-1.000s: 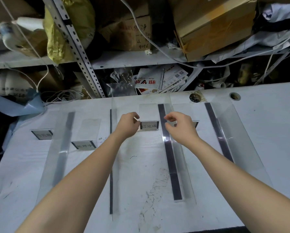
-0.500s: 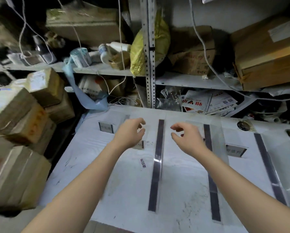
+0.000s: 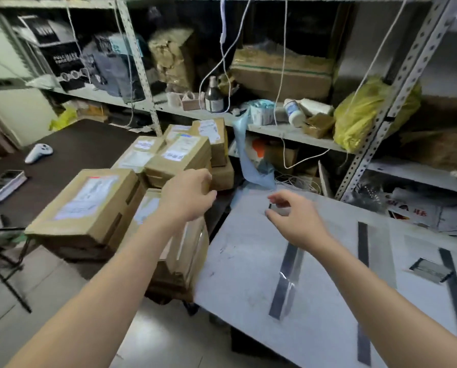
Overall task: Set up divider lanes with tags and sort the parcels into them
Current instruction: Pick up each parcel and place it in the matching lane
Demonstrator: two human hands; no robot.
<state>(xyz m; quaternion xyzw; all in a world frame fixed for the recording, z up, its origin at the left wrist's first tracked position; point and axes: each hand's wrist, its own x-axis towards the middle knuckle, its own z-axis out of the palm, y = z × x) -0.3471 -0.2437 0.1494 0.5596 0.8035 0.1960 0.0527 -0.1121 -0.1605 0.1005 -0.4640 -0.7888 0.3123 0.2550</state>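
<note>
Reaching for the parcels: where we could slip

Stacked loosely off the left edge of the worktop [image 3: 248, 274], the parcels [image 3: 153, 166] sit in an uneven pile, some overhanging the ones below. Our left hand [image 3: 186, 197] hovers over the pile with fingers apart and curled, clamped on nothing. Our right hand [image 3: 295, 219] hangs above the worktop's near corner, fingers apart too, empty. We judge the lanes as laid: dividers [image 3: 285, 274] run across the worktop, and a tag [image 3: 431, 269] lies between two of them.

If we pull a middle box, the upper ones may slide to the floor. The clear dividers are hard to see, so a parcel swung across low could knock one askew. The labels are blurred, so we cannot tell which lane suits which box; a hasty grab risks a wrong sort. A blue strip [image 3: 248, 160] hangs beside the pile and could snag.
</note>
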